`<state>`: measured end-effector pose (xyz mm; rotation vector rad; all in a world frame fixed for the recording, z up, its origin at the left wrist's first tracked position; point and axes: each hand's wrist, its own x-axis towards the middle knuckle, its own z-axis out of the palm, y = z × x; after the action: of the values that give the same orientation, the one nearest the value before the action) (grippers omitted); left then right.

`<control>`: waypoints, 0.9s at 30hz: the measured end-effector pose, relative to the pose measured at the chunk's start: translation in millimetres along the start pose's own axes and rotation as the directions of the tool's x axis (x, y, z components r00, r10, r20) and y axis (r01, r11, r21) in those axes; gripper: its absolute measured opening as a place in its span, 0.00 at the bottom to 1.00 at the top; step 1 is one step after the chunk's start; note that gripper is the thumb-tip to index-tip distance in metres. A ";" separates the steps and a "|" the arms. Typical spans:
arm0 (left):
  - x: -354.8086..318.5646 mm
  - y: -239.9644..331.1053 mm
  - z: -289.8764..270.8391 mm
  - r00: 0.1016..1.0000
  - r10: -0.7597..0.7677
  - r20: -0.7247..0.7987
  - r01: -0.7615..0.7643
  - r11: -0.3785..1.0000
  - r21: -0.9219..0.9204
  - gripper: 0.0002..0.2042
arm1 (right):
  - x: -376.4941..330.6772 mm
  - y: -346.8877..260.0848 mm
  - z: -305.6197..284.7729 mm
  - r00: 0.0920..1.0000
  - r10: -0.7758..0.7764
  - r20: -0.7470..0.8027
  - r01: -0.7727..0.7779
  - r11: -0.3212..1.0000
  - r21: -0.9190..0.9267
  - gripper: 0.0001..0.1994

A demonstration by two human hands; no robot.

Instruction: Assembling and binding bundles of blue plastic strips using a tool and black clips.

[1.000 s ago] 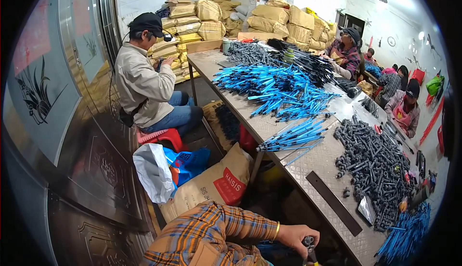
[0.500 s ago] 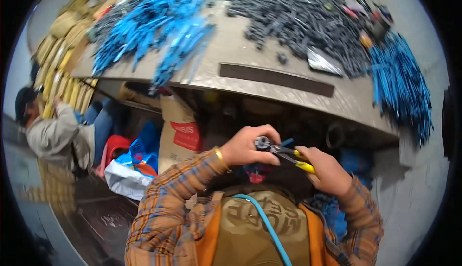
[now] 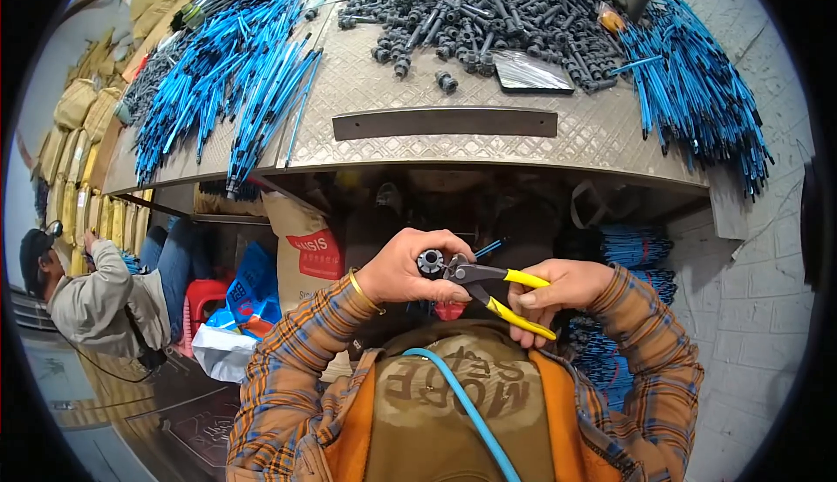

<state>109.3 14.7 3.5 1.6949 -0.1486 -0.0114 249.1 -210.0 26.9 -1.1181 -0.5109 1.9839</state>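
Note:
My left hand [image 3: 403, 266] is closed round a dark round fitting [image 3: 430, 262], its toothed, ring-like end facing up between thumb and fingers. A pair of yellow-handled pliers [image 3: 478, 274] is in my right hand [image 3: 567, 288], the handles spread apart. Their dark jaws meet the fitting beside my left fingertips; what lies between the jaws is too small to make out. Just beyond the jaws stick out thin blue tubes [image 3: 490, 247], and my fingers hide where they lead. Both hands are above my lap, in front of the table edge.
On the table [image 3: 305, 138] lie a heap of dark grey fittings [image 3: 488, 11], blue rods [image 3: 235, 64] at left and more blue rods [image 3: 697, 90] at right. A dark strip [image 3: 445, 123] lies near its front edge. A paper sack [image 3: 279, 220] stands below. Another person [image 3: 113, 295] sits far left.
The pliers' handles have spread wider, with the right fingers reaching lower along them. Both hands are slightly further left in the picture, and the view has shifted and become sharper.

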 end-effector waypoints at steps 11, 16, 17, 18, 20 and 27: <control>0.4 -1.9 -3.4 1.000 0.006 -0.004 -0.006 1.000 -0.015 0.15 | 2.7 -7.9 -4.8 0.999 0.050 -0.006 -0.051 0.996 -0.070 0.10; -0.2 -1.5 -1.1 1.000 0.011 0.004 -0.011 1.000 0.009 0.14 | 7.8 4.7 -2.9 0.998 -0.051 0.035 0.052 0.998 -0.018 0.10; -0.2 -0.1 -0.1 1.000 0.007 -0.008 -0.007 1.000 0.025 0.13 | 5.3 3.1 -1.1 0.999 -0.040 -0.002 0.040 0.996 -0.083 0.10; 0.1 2.0 0.7 1.000 0.003 -0.019 -0.002 0.999 0.040 0.13 | 1.7 -0.3 0.9 0.999 -0.031 -0.040 0.025 0.989 -0.145 0.10; 1.2 4.2 2.7 0.999 -0.005 -0.037 0.007 0.997 0.070 0.12 | -5.5 -7.0 4.5 0.993 -0.019 -0.121 -0.014 0.965 -0.262 0.10; 6.5 -1.8 6.5 0.973 -0.055 -0.226 0.072 0.995 0.068 0.13 | -4.7 -39.3 18.7 0.921 -0.243 -0.304 -0.068 0.669 -0.741 0.10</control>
<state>115.4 7.8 1.3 1.7632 0.0751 0.1386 251.9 -189.2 65.3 -1.8863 -1.2022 1.3952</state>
